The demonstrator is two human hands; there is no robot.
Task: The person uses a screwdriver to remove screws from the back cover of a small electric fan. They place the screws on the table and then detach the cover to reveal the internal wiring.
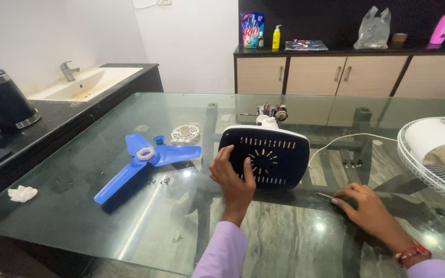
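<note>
My left hand [233, 175] rests on the glass table [145, 221], fingers spread open against the dark slotted plastic fan motor cover [271, 157], which stands upright at twelve o'clock from it. My right hand [369, 208] lies at three o'clock, fingers curled around a thin screwdriver [328, 196]. The blue three-bladed plastic fan blade [142, 162] lies at nine o'clock, apart from both.

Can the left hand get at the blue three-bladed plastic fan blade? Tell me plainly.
Probably yes. The left hand rests on the black vented motor cover, and the blue three-bladed plastic fan blade lies just left of it on the glass table, with nothing between them.
</note>
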